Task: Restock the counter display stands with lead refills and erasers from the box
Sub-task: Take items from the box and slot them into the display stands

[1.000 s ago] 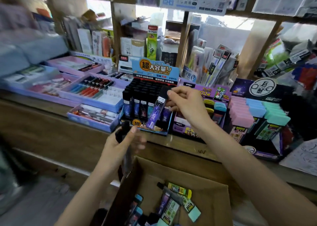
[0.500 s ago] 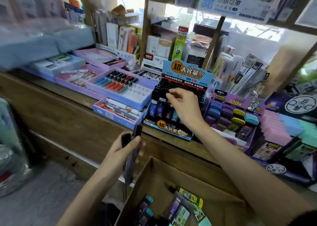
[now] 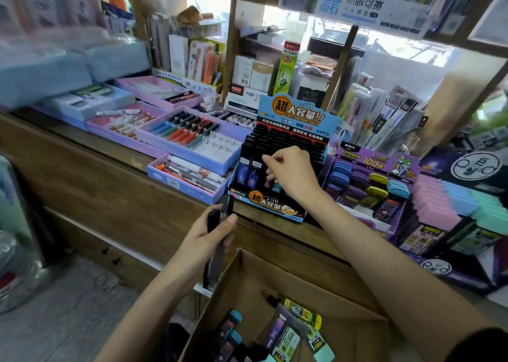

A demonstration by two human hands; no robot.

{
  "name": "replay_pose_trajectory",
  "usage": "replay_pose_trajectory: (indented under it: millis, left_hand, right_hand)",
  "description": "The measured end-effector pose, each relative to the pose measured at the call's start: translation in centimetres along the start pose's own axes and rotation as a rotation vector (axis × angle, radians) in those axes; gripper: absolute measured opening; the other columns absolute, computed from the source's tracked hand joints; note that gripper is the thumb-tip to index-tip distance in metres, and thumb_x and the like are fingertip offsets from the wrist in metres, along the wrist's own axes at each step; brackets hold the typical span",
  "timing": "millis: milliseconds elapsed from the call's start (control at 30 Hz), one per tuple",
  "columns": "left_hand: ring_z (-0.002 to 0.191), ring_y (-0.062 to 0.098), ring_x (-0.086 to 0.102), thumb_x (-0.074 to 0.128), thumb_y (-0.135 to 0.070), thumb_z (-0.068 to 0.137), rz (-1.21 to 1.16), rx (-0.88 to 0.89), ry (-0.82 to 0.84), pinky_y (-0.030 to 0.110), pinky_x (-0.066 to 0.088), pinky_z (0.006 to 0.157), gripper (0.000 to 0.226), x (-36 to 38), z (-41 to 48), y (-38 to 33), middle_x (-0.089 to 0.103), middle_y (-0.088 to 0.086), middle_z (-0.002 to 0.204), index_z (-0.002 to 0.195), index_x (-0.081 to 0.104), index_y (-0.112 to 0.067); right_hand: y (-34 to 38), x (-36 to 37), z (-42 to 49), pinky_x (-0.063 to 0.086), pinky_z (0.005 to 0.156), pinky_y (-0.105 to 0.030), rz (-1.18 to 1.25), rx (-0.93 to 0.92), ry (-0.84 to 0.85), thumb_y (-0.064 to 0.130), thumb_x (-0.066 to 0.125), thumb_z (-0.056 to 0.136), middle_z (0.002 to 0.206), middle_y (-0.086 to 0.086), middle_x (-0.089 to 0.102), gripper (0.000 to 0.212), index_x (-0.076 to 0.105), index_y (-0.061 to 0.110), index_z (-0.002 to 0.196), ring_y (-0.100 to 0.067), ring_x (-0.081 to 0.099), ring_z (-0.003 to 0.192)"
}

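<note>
Wooden counter [image 3: 110, 169] carried the blue display stand [image 3: 291, 114] of lead refills, a purple eraser stand [image 3: 368, 185] just beside it. The right hand [image 3: 291, 174] rested on the front rows, fingers curled onto the refill tops; whether they pinched one could not be told. The left hand [image 3: 203, 240] gripped dark refill cases [image 3: 227, 203] upright, thumb across them, above the cardboard box [image 3: 357, 320] of erasers [image 3: 324, 354].

Black-capped lead refills [image 3: 286, 141] fill a blue display stand [image 3: 291, 115]; right of it, a purple eraser stand [image 3: 365, 158]; left, a lilac pen tray [image 3: 176, 150].
</note>
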State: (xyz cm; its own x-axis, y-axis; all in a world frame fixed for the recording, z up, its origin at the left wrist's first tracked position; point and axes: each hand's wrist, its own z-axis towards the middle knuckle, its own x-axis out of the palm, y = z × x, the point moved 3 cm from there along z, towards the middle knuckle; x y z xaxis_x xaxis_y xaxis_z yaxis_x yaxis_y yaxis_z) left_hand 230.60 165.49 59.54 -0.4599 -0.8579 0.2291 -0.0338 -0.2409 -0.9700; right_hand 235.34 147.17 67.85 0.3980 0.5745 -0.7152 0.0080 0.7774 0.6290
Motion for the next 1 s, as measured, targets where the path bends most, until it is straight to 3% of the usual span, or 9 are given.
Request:
replay_pose_trajectory:
  millis: [100,200,267,333,433,600,700,833,1000]
  left_hand:
    - [0.066,0.000,0.056,0.064,-0.021,0.086,0.120,-0.074,-0.005,0.021,0.042,0.067,0.027,0.5,0.2,0.5,0.059,-0.015,0.070,0.110,0.053,-0.020]
    - [0.077,-0.004,0.056,0.050,0.005,0.088,0.181,-0.108,-0.039,0.008,0.045,0.061,0.039,1.5,0.4,0.7,0.059,-0.004,0.094,0.118,0.049,-0.019]
    - [0.084,-0.002,0.053,0.047,0.006,0.091,0.253,-0.086,0.000,0.004,0.043,0.063,0.045,2.5,0.1,0.5,0.054,-0.006,0.098,0.131,0.040,-0.013]
    - [0.089,-0.001,0.052,0.050,0.002,0.092,0.308,-0.046,0.049,0.003,0.042,0.068,0.046,3.5,0.0,0.3,0.053,-0.008,0.100,0.134,0.035,-0.009]
    - [0.102,0.013,0.054,0.051,0.000,0.092,0.405,0.013,0.083,0.009,0.043,0.078,0.046,4.8,0.0,-0.3,0.053,0.001,0.109,0.135,0.035,-0.005]
    - [0.113,0.022,0.054,0.056,-0.005,0.091,0.524,0.086,0.118,0.031,0.044,0.096,0.047,6.7,0.1,-0.5,0.057,0.011,0.123,0.135,0.039,-0.008]
    - [0.117,0.019,0.054,0.061,-0.012,0.089,0.533,0.099,0.145,0.037,0.042,0.102,0.050,7.5,0.3,-0.4,0.058,0.006,0.125,0.134,0.042,-0.013]
    - [0.114,0.003,0.056,0.064,-0.036,0.082,0.447,0.093,0.203,0.028,0.044,0.099,0.047,8.2,0.5,-0.2,0.064,-0.012,0.117,0.126,0.049,-0.029]
    - [0.083,0.011,0.067,0.057,-0.029,0.086,0.383,0.115,0.211,0.023,0.050,0.078,0.025,9.3,0.7,-0.4,0.071,-0.005,0.094,0.109,0.060,-0.021]
  right_hand:
    - [0.2,-0.6,-2.0,0.054,0.066,-0.030,-0.010,-0.042,0.023,0.033,0.052,0.095,0.067,-0.007,0.068,0.036,0.069,0.007,0.078,-0.016,0.066,0.060]
    - [0.4,-0.6,-5.2,0.050,0.060,-0.022,0.245,0.034,0.297,0.051,0.054,0.088,0.071,0.005,0.067,0.034,0.067,0.020,0.079,-0.005,0.065,0.065]
    - [0.5,-0.5,-7.2,0.048,0.061,-0.019,0.365,0.068,0.458,0.058,0.058,0.078,0.077,0.007,0.066,0.034,0.066,0.025,0.084,-0.003,0.062,0.071]
    - [0.3,-0.5,-8.6,0.046,0.065,-0.022,0.410,0.084,0.510,0.048,0.065,0.080,0.080,0.004,0.061,0.029,0.064,0.022,0.093,-0.006,0.058,0.075]
    - [-0.5,-0.9,-9.6,0.043,0.071,-0.028,0.407,0.115,0.449,0.031,0.070,0.082,0.078,0.003,0.056,0.023,0.062,0.017,0.098,-0.010,0.054,0.073]
    - [-2.0,-1.9,-10.2,0.050,0.083,-0.046,0.396,0.200,0.320,0.021,0.070,0.083,0.088,-0.013,0.065,0.009,0.062,0.019,0.085,-0.029,0.064,0.088]
    - [-2.8,-2.7,-10.5,0.054,0.077,-0.042,0.401,0.199,0.284,0.020,0.069,0.083,0.087,-0.012,0.066,0.006,0.063,0.020,0.083,-0.023,0.064,0.082]
    - [-3.8,-4.5,-10.6,0.054,0.061,-0.023,0.528,0.201,0.238,0.014,0.069,0.083,0.075,-0.002,0.065,0.007,0.064,0.017,0.080,-0.008,0.063,0.065]
    - [-4.9,-6.9,-10.4,0.052,0.064,-0.027,0.651,0.192,0.168,0.014,0.068,0.084,0.078,-0.008,0.067,0.013,0.064,0.003,0.089,-0.015,0.063,0.069]
